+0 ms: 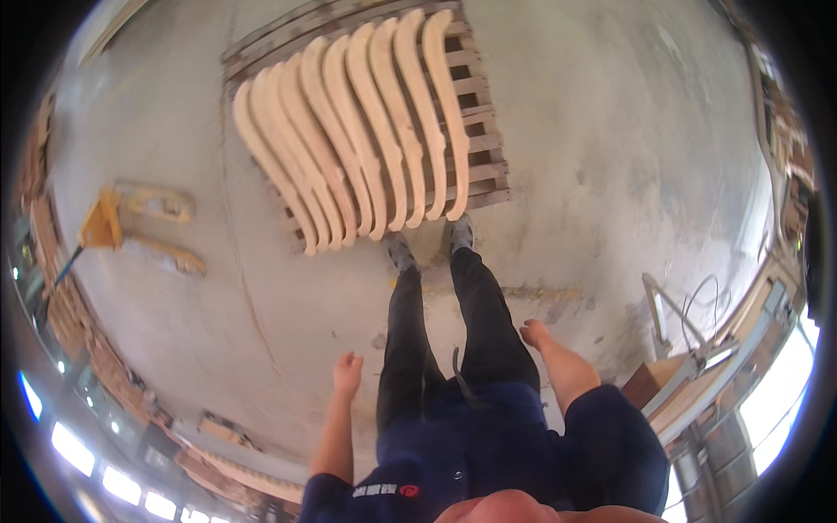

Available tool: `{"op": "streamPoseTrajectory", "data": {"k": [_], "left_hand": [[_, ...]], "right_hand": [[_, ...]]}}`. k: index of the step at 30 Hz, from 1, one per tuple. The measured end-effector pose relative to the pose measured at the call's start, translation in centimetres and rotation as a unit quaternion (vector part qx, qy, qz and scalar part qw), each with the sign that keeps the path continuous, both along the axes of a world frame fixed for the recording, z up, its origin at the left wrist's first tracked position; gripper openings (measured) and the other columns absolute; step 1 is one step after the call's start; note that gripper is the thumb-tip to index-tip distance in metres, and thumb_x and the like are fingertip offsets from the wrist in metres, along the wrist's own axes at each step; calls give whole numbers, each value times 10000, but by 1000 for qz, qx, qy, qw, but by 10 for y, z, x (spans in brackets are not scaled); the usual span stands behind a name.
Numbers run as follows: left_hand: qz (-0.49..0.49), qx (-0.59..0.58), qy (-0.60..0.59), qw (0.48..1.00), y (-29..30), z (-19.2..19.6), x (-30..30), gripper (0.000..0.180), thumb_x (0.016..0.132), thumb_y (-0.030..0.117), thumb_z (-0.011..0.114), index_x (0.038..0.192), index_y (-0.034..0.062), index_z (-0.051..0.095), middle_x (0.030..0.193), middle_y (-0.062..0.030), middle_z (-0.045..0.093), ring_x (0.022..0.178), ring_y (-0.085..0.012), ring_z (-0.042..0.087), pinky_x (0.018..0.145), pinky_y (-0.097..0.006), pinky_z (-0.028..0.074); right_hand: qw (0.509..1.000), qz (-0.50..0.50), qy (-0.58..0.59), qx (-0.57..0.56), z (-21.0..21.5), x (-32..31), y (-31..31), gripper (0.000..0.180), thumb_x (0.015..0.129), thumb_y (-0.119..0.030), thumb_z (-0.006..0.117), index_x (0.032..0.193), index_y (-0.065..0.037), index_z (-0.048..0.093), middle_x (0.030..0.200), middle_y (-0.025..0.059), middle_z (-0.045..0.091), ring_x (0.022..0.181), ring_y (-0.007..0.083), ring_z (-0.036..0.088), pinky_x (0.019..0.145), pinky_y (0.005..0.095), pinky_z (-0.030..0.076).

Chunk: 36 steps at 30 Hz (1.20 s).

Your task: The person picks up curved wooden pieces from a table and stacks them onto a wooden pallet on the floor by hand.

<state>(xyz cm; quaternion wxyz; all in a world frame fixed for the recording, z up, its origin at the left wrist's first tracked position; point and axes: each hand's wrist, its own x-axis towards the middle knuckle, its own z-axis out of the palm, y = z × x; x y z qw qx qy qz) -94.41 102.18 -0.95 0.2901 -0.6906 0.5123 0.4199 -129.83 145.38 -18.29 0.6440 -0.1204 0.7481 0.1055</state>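
My left hand [348, 373] hangs beside my left leg, its fingers loosely bent and slightly apart, with nothing in it. On the other side, my right hand [534, 333] hangs by my right thigh, also empty and loosely open. Neither hand touches anything. In front of my feet, several curved pale wooden pieces [356, 131] lie side by side in a row on a slatted wooden pallet [486, 157]. Each has an S-like bend and a small notch or bump along its edge. My shoes stand right at the row's near ends.
A yellow pallet jack [103, 222] with a dark handle stands on the floor at the left. To the right is a metal frame [656, 314] with cables beside a wooden bench-like surface [689, 394]. Stacked timber [83, 336] lines the left wall. Concrete floor [602, 174] surrounds the pallet.
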Motion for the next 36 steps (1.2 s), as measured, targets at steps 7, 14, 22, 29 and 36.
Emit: {"op": "streamPoseTrajectory", "data": {"k": [7, 14, 22, 29, 36], "left_hand": [[-68, -71, 155, 983, -6, 18, -70, 455, 919, 295, 635, 1217, -49, 629, 939, -116, 717, 867, -183, 663, 823, -320, 520], [-90, -37, 167, 981, -36, 31, -63, 528, 901, 361, 624, 1241, -43, 622, 1139, -242, 689, 1096, -346, 661, 949, -396, 506], [-199, -55, 149, 967, -118, 19, -13, 495, 893, 388, 629, 1202, 2, 653, 1085, -222, 705, 1035, -355, 675, 887, -412, 524], [-227, -99, 150, 957, -188, 25, 49, 443, 886, 405, 643, 1091, 14, 685, 1013, -210, 712, 971, -363, 678, 850, -432, 522], [-348, -87, 162, 919, -167, 58, 56, 403, 885, 389, 643, 1058, 31, 706, 1006, -187, 717, 952, -310, 682, 834, -415, 520]], "right_hand": [[960, -227, 145, -71, 0, 25, 89, 389, 864, -211, 559, 1182, -25, 685, 832, 150, 695, 661, 229, 672, 592, 366, 552], [944, -306, 105, -62, 120, 55, -5, 337, 890, -242, 592, 1124, -32, 716, 902, 155, 721, 809, 267, 691, 752, 373, 557], [879, -437, 180, -57, 186, 176, -23, 349, 913, -281, 588, 1118, -27, 711, 918, 119, 713, 823, 226, 675, 740, 346, 548], [791, -571, 155, -156, 196, 219, -84, 247, 908, -218, 578, 1039, -32, 676, 825, 43, 648, 752, 121, 630, 624, 281, 522], [758, -578, 164, -256, 238, 277, -139, 401, 887, -230, 625, 1207, 10, 641, 932, 63, 679, 806, 136, 649, 662, 286, 541]]}}
